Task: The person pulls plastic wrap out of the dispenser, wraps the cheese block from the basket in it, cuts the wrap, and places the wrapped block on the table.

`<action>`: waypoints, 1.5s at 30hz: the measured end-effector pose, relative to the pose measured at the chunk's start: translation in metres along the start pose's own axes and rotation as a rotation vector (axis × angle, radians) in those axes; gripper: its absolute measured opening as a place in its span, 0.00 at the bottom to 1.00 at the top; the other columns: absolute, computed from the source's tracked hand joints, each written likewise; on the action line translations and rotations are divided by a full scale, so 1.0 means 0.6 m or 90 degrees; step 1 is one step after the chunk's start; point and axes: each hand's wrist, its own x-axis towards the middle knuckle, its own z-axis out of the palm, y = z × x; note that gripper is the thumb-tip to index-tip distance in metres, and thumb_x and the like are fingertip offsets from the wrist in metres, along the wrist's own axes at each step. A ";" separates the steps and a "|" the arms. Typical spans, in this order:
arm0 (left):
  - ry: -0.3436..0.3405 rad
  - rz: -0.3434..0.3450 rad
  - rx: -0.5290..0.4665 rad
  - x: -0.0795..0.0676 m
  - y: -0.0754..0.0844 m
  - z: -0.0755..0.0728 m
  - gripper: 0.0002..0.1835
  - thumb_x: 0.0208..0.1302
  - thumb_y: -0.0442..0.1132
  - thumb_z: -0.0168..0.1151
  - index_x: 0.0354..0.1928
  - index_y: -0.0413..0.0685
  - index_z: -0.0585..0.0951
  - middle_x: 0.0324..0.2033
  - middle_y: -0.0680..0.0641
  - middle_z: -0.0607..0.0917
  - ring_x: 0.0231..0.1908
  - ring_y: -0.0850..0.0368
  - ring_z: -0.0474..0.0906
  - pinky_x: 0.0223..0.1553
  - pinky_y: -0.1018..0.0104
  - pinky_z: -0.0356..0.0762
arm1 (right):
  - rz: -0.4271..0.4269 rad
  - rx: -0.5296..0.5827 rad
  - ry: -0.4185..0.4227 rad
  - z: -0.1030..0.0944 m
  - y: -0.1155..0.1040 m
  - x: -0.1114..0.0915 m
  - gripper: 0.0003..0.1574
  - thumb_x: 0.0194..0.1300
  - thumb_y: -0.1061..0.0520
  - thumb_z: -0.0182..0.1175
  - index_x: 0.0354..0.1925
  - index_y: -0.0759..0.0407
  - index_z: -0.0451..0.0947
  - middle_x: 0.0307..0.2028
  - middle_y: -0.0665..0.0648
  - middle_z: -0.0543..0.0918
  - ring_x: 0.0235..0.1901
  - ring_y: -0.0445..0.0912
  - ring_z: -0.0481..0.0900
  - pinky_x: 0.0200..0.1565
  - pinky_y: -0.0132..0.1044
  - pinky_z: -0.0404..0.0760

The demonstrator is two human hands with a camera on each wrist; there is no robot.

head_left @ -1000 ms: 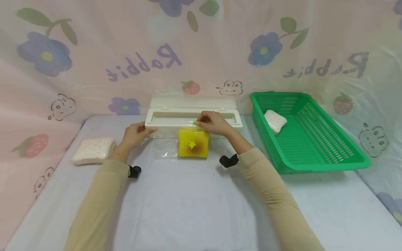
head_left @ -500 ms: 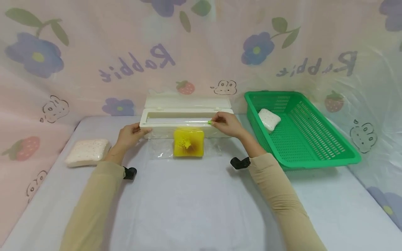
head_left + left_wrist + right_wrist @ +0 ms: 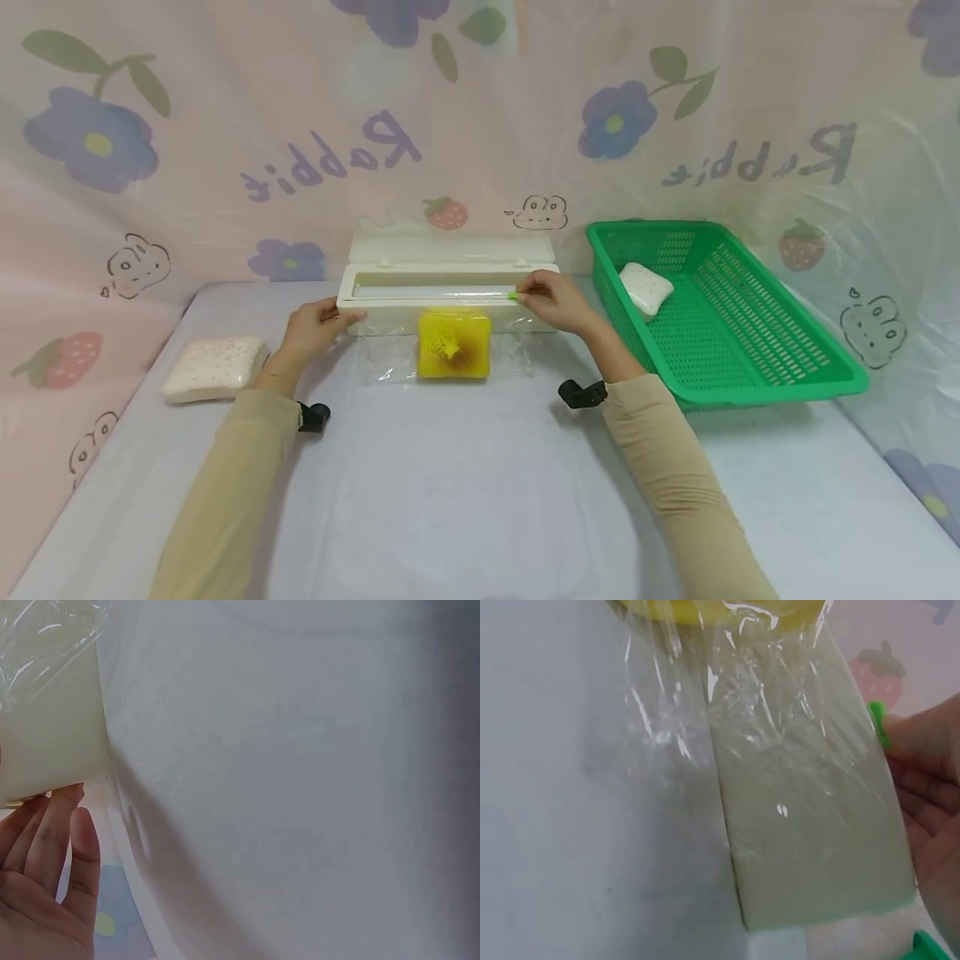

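Note:
A long cream cling film dispenser (image 3: 375, 317) stands at the back of the table with its lid (image 3: 450, 247) raised. My left hand (image 3: 309, 332) grips its left end, thumb on the front face; the left wrist view shows the fingertips (image 3: 64, 799) against that end. My right hand (image 3: 558, 302) pinches a small green slide cutter (image 3: 513, 296) on the dispenser's front top edge, towards the right end. Clear cling film (image 3: 386, 357) hangs down the front onto the table. A yellow, square, cushion-like piece (image 3: 453, 346) with a brown patch lies against the front in the film.
A pale speckled cushion-like piece (image 3: 213, 368) lies on the left of the table (image 3: 450, 483). At the right stands a green plastic basket (image 3: 757, 321) holding a white speckled piece (image 3: 645, 290). A printed curtain (image 3: 480, 125) hangs right behind the dispenser.
My right hand has slid the green cutter rightwards along the dispenser's edge, from above the yellow piece to near the right end. My left hand keeps its grip on the left end.

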 end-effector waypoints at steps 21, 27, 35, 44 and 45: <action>0.001 0.002 -0.013 0.003 -0.011 0.005 0.41 0.64 0.60 0.57 0.69 0.39 0.63 0.62 0.34 0.72 0.63 0.40 0.69 0.60 0.50 0.71 | 0.028 -0.013 0.109 -0.030 0.037 -0.046 0.05 0.64 0.69 0.56 0.37 0.74 0.73 0.49 0.70 0.76 0.58 0.62 0.73 0.59 0.46 0.74; -0.032 0.000 -0.024 0.002 -0.007 -0.001 0.43 0.64 0.61 0.57 0.71 0.40 0.60 0.64 0.34 0.71 0.61 0.39 0.71 0.60 0.50 0.71 | 0.077 0.127 0.144 -0.029 0.048 -0.056 0.01 0.65 0.71 0.54 0.37 0.72 0.71 0.52 0.71 0.74 0.63 0.59 0.69 0.63 0.46 0.70; -0.149 -0.037 -0.059 0.001 0.001 -0.023 0.51 0.62 0.66 0.55 0.74 0.41 0.50 0.71 0.34 0.58 0.70 0.37 0.54 0.68 0.39 0.53 | 0.193 0.099 0.185 -0.025 0.019 -0.057 0.15 0.67 0.68 0.47 0.46 0.71 0.78 0.55 0.67 0.75 0.61 0.57 0.72 0.62 0.48 0.71; -0.108 -0.056 -0.104 -0.028 0.023 -0.019 0.52 0.65 0.69 0.45 0.75 0.40 0.39 0.74 0.35 0.49 0.72 0.36 0.47 0.70 0.39 0.47 | 0.070 -0.072 0.167 -0.002 -0.022 -0.055 0.20 0.65 0.57 0.57 0.53 0.65 0.77 0.55 0.67 0.74 0.58 0.60 0.70 0.61 0.54 0.68; -0.075 -0.050 -0.106 -0.034 0.026 -0.016 0.52 0.65 0.69 0.45 0.75 0.40 0.40 0.73 0.35 0.50 0.72 0.36 0.48 0.69 0.40 0.49 | 0.060 -0.075 0.146 0.001 -0.029 -0.054 0.23 0.64 0.54 0.59 0.55 0.64 0.76 0.57 0.65 0.73 0.59 0.59 0.69 0.61 0.55 0.67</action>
